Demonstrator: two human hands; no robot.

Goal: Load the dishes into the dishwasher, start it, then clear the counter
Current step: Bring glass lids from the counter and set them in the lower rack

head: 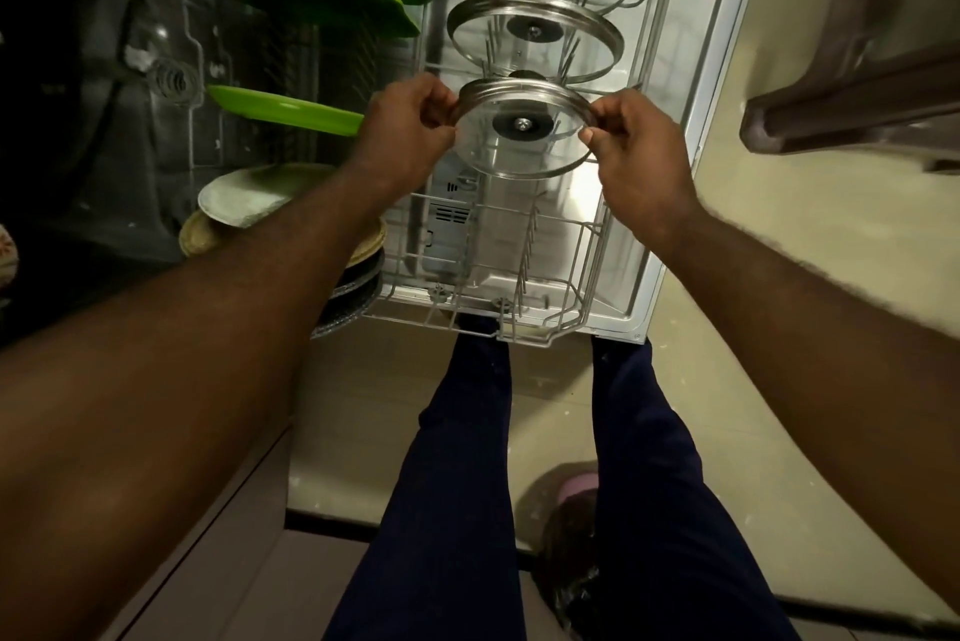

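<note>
- Loading step: both hands pinch a glass lid point(524, 133) by its rim, left hand point(402, 131) on the left edge, right hand point(636, 157) on the right.
- Lid hangs over the rack point(519, 276), near two racked lids.
- Next, probably: lower it between tines, upright.

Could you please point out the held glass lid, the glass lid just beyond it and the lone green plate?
held glass lid point(522, 152): head view, clear glass below its knob.
middle glass lid point(535, 29): head view, its dark knob.
lone green plate point(280, 108): head view, its flat face.
</note>
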